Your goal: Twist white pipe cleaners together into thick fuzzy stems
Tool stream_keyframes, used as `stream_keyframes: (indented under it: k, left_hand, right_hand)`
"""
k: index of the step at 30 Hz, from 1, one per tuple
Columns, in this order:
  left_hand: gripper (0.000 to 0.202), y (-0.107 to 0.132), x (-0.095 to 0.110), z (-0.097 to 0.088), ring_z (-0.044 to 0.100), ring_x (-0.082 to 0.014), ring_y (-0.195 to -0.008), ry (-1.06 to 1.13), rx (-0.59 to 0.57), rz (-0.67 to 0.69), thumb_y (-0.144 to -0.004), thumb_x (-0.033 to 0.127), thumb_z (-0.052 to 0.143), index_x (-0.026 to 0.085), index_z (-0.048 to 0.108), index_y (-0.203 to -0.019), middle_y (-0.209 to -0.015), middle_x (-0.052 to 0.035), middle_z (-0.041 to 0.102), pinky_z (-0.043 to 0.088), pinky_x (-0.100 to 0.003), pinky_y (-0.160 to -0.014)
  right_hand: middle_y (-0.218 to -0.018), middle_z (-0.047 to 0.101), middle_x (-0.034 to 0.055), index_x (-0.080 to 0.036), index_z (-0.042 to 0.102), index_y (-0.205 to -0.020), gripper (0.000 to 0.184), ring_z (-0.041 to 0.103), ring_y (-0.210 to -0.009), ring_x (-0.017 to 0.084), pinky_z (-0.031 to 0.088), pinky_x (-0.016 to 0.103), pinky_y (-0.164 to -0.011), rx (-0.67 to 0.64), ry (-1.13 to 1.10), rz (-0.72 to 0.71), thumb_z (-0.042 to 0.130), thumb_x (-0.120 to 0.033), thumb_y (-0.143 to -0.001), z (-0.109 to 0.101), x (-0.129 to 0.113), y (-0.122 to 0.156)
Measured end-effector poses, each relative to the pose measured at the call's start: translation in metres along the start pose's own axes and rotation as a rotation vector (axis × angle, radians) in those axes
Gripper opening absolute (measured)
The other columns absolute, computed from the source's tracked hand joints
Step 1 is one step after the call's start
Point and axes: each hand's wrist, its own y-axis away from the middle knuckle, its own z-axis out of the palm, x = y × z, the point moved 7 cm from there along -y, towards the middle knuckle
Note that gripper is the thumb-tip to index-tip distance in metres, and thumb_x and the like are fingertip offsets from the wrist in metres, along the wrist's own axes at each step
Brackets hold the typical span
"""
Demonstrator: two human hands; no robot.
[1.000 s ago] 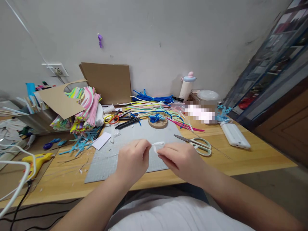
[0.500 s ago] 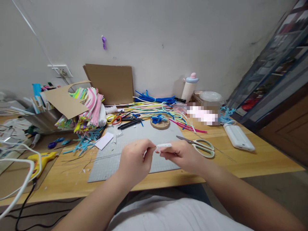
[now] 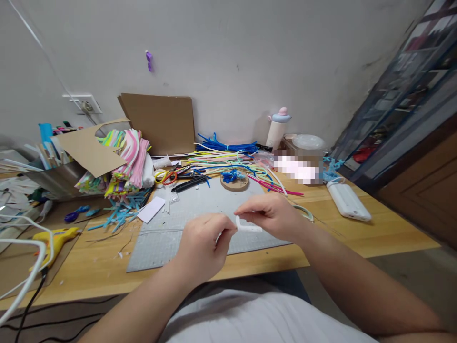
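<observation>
Left hand (image 3: 205, 240): is closing thumb and fingers in a narrow pinch on the near end of a bent white strip (image 3: 250, 229); whether a wire is also running inside that pinch, I cannot tell.
Right hand (image 3: 276, 214): is gripping the strip's short leg just above the left pinch, its fingertips together, its palm turning downward.
White strip: is spanning the two grips at its bend, the longer leg pointing right beneath the right fingers, clear of the palm.
Shift at the bend: half a second ago the long leg was lying over the right fingers; now those fingers are sitting above it, so the strip seems to be getting turned or wound at the left pinch, which is acting as the anchor.
Cutting mat (image 3: 153, 252): is lying beneath both grips.
Thin wires (image 3: 159, 231): are lying on the mat, left of the left grip.
Wooden disc (image 3: 233, 186): is resting beyond the grips, carrying blue fuzzy pieces (image 3: 230, 176).
Scissors (image 3: 307, 213): are lying behind the right hand, mostly hidden by it, a handle showing.
Loose stems (image 3: 224, 162): are spreading beyond the disc, farther from the grips.
Glue gun (image 3: 59, 240): is lying well left of the left grip.
</observation>
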Motion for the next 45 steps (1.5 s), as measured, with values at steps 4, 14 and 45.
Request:
stream_keyframes:
  k: [4, 14, 45]
  left_hand:
    - [0.011, -0.002, -0.008, -0.006, 0.052, -0.0112, -0.059, -0.045, 0.042, -0.058, -0.083, 0.015, 0.050, 0.020, 0.056, -0.075, -0.064, 0.0019, 0.059, 0.035, -0.023, -0.055]
    - [0.012, 0.000, -0.010, 0.010, 0.053, -0.0141, -0.062, -0.241, -0.004, 0.065, -0.081, 0.012, 0.047, 0.019, 0.053, -0.074, -0.067, -0.0001, 0.060, 0.034, -0.025, -0.056]
    - [0.016, -0.003, -0.025, 0.017, 0.058, -0.0129, -0.066, -0.155, -0.219, -0.163, -0.082, 0.015, 0.048, 0.022, 0.062, -0.080, -0.073, 0.0014, 0.067, 0.035, -0.023, -0.058]
  right_hand:
    - [-0.074, 0.069, 0.0017, -0.020, 0.068, -0.084, 0.016, 0.061, -0.068, 0.014, 0.040, 0.024, -0.059, -0.055, 0.133, 0.002, 0.052, -0.024, -0.087, 0.024, -0.001, 0.010]
    - [-0.077, 0.068, 0.0034, -0.018, 0.064, -0.092, 0.018, 0.060, -0.071, 0.014, 0.038, 0.024, -0.064, 0.048, 0.337, -0.128, 0.047, -0.019, -0.089, 0.010, -0.033, 0.015]
    - [-0.085, 0.063, 0.0044, -0.019, 0.059, -0.093, 0.019, 0.058, -0.079, 0.016, 0.042, 0.027, -0.069, 0.031, -0.226, 0.280, 0.045, -0.033, -0.090, 0.044, 0.016, 0.028]
